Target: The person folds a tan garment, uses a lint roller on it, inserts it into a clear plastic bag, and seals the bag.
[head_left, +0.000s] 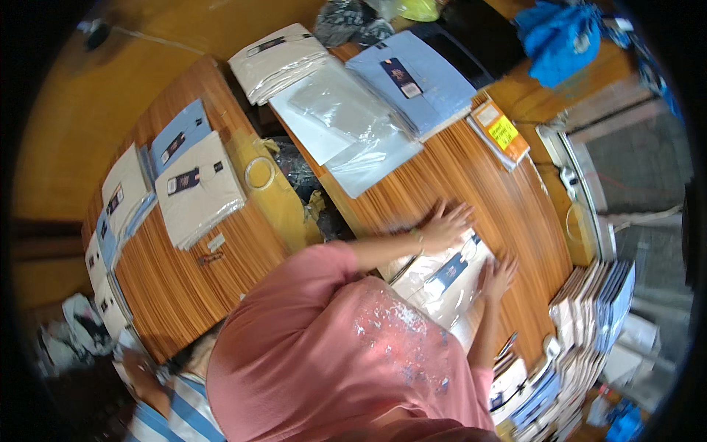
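A folded cream garment (pixel 434 289) with a dark blue hang tag (pixel 448 272) lies in a clear plastic bag on the wood-grain table, close to my body. My left hand (pixel 445 225) is stretched flat with fingers apart at the far end of the bag, a bracelet on its wrist. Along the bag's right edge rests my right hand (pixel 499 278), its fingers spread and slightly blurred. Neither hand grips anything. My torso hides the near end of the bag.
Clear plastic bags (pixel 346 110) lie beside blue (pixel 420 81) and cream folded garments (pixel 280 62). An orange box (pixel 497 132) sits at the table's far right. Bagged garment stacks (pixel 596 302) stand at right. The left table holds tagged garments (pixel 199 191) and a tape roll (pixel 259 173). Another person's arm (pixel 147 383) shows lower left.
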### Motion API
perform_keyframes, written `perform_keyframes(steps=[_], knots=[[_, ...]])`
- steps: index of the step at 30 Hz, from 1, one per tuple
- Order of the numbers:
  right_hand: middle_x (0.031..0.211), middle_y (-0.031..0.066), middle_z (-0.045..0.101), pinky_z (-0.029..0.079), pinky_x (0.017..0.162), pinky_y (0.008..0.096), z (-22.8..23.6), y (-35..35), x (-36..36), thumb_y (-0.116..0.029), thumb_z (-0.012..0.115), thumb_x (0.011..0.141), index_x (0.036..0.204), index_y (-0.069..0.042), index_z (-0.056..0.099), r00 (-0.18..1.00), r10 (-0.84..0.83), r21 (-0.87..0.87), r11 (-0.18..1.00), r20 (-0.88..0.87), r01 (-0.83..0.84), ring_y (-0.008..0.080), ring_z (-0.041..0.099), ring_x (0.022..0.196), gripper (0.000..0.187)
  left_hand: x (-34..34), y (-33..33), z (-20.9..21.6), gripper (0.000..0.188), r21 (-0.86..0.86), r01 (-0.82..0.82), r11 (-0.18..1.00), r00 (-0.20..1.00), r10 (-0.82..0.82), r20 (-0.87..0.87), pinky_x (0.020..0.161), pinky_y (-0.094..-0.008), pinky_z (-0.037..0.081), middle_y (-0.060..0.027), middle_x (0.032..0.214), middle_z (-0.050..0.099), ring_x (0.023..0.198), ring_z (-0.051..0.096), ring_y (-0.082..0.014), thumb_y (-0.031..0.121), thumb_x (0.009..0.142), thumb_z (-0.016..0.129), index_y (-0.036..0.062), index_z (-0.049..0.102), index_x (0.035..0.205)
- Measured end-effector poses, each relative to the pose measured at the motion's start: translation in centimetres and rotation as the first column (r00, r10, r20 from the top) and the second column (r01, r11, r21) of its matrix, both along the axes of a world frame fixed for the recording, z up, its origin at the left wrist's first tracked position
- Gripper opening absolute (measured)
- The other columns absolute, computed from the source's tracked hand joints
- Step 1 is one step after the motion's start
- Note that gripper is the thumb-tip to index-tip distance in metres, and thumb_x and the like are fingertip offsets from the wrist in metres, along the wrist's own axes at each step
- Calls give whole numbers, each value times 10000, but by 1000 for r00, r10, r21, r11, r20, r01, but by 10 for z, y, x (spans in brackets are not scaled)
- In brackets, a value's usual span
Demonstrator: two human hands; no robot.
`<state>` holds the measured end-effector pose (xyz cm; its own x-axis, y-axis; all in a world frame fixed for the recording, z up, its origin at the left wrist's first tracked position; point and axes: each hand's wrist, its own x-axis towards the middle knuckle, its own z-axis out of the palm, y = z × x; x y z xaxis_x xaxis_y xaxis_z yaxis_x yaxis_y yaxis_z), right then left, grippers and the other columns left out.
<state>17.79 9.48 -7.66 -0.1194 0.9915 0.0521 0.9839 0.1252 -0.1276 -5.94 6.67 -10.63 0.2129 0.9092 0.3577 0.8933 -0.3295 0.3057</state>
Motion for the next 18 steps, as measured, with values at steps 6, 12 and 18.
perform_keyframes(steps=[6,12,18], knots=[[1153,147,588,435,861,370,20,38,55,-338,520,897,1202,-75,475,748,-155,-487,838,-645,-246,238,569,1058,406,-52,76,67,493,-554,486,676,874,-356,331,815,-360,455,-144,1040,617,993,567,-260,313,637,783,-2,620,979],[1242,166,528,428,960,410,-2,-100,-7,-374,445,942,1349,7,331,-448,-562,-581,806,-695,-109,281,535,1114,569,-57,-5,24,435,-30,933,359,-265,741,617,966,-303,395,-77,1211,543,1072,529,-170,250,942,483,33,398,1309],[1236,167,533,444,951,399,-6,-105,-30,-292,429,960,1276,38,413,-501,-706,-700,671,-501,-246,267,534,1123,458,-69,-16,28,237,-347,442,827,313,220,924,832,-272,398,-11,1024,490,929,457,-125,214,957,438,49,495,1117]])
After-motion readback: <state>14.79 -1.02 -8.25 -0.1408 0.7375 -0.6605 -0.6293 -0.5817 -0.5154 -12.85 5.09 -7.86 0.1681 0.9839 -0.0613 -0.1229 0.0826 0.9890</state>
